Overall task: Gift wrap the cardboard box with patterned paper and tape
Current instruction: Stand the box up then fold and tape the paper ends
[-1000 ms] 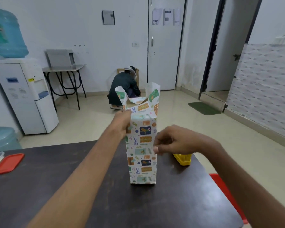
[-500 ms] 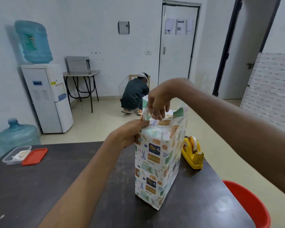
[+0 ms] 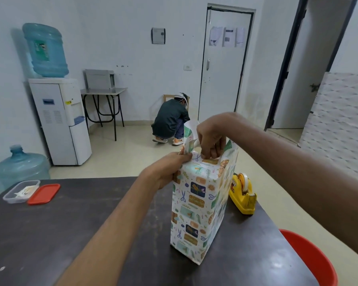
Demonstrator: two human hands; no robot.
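The tall box (image 3: 196, 213) stands on end on the dark bench (image 3: 50, 234), right of the middle. Its sides are fully covered in patterned paper (image 3: 191, 200) printed with scissors, parcels and leaves, so no cardboard shows. At the upper end the wrapping is not closed, and loose flaps (image 3: 187, 132) stick up above the top.

Both hands are up at that open top, close beside each other. The left hand (image 3: 165, 172) reaches in from the lower left and grips the upper left corner of the box. Its thumb and fingers curl round the paper edge just under the left flap. The right hand (image 3: 211, 139) comes over from the right and above. Its knuckles face forward and its fingers bend down between the standing flaps. The fingertips meet the near fold along the top edge and seem to pinch it, though from this angle it could be more of a press.

A yellow tape dispenser (image 3: 243, 193) with a roll in it sits on the bench just to the right of the box, near the bench's far right edge. Well apart, at the far left corner, a clear plastic container (image 3: 21, 190) rests with its red lid (image 3: 43, 194) lying flat against its side.

Across the room a white water dispenser (image 3: 60, 120) carries a blue bottle (image 3: 44, 50), and a second bottle (image 3: 21, 164) stands on the floor beside it. A person (image 3: 171, 120) crouches near the closed door (image 3: 225, 65), back turned.
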